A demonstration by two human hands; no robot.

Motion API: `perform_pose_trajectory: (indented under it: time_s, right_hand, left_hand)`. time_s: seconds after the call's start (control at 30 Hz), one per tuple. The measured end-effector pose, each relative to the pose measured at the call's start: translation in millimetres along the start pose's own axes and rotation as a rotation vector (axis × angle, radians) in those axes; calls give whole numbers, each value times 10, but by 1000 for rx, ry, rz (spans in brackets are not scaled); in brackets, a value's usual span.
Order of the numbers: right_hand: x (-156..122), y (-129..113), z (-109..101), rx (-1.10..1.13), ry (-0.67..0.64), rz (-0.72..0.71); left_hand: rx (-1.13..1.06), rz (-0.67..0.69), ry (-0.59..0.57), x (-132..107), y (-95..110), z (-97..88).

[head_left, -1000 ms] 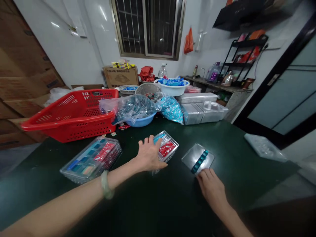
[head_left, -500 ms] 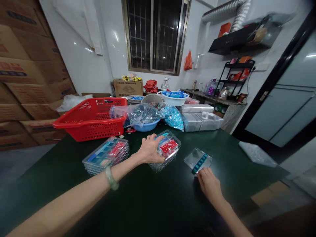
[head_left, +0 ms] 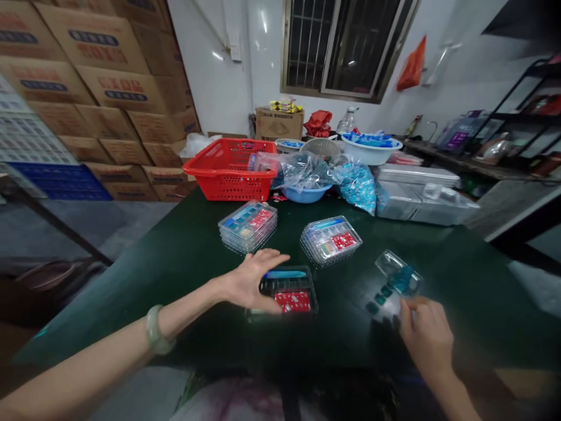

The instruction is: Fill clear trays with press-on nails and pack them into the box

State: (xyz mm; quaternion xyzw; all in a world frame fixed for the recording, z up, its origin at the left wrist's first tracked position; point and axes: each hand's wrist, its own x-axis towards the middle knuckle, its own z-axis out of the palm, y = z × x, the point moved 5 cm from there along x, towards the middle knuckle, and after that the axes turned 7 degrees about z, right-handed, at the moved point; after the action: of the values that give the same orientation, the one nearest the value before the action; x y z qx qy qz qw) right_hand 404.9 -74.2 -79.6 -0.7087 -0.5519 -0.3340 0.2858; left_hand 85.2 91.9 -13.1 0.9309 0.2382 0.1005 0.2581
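Note:
My left hand (head_left: 252,280) is spread, thumb and fingers apart, over the left side of a clear plastic box (head_left: 313,289). Inside that box lie a blue pen-like stick (head_left: 287,273) and a red patterned packet (head_left: 293,302); my thumb overlaps the packet's edge. At the right, my right hand (head_left: 426,330) has its fingers pinched at the near edge of a thin clear plastic piece with teal squares (head_left: 379,299). A clear case (head_left: 390,262) with a blurred teal patch adjoins it. Whether the two are joined, I cannot tell.
Two stacks of similar filled boxes, the left stack (head_left: 248,225) and the middle stack (head_left: 332,240), stand on the dark green table (head_left: 188,257). Behind them are a red basket (head_left: 228,184), a blue basin (head_left: 307,194), a teal-filled bag (head_left: 357,187) and stacked clear trays (head_left: 425,199).
My left hand has left the middle stack and moved toward me, where a filled box now lies on the table. My right hand has shifted the teal-squared plastic. The view has turned left.

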Motion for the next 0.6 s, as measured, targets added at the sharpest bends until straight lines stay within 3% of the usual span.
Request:
perform_pose_trajectory:
  time_s: [0.1,0.2,0.37,0.6]
  right_hand:
    - [35,-153,-260,53,81,-23]
    - [81,-398,-589,177,154,-35]
    - [70,-975,-927,430,109,-103]
    - [-37,-1606,-869,434,-37,-407]
  left_hand:
    - [-148,-79,297,-72,-55,-254]
    - [-180,-124,481,-156,-80,-342]
    - [-182,-48,590,-256,28,-253]
    - [-17,85,660,-427,183,-171]
